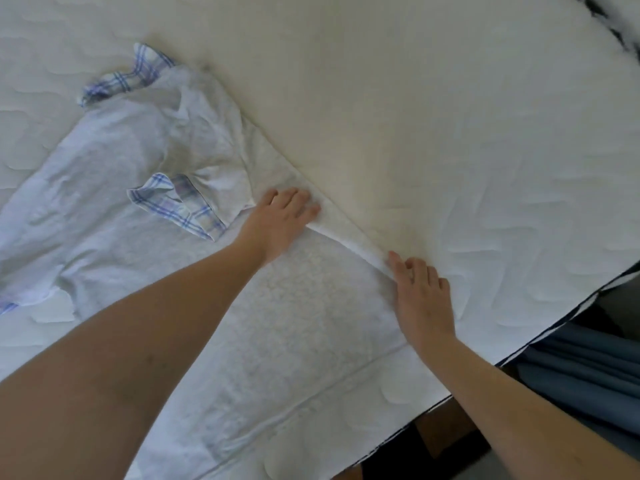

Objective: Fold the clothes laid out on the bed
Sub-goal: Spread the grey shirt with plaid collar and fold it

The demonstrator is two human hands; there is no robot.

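A pale grey shirt (pixel 114 157) with blue plaid collar and cuff trim lies spread on the white quilted bed (pixel 450 116), reaching from the upper left down to the near edge. My left hand (pixel 280 220) presses flat on the shirt, just right of a plaid-trimmed sleeve (pixel 180 206), fingers straight. My right hand (pixel 420 296) rests on the shirt's folded right edge, fingers extended along the crease. The fabric between the two hands forms a raised fold line.
The mattress edge (pixel 519 355) runs diagonally at the lower right. Beyond it hang blue fabric (pixel 585 372) and a wooden bed frame (pixel 443 434) above the floor. A dark-patterned item (pixel 609 19) sits at the top right corner.
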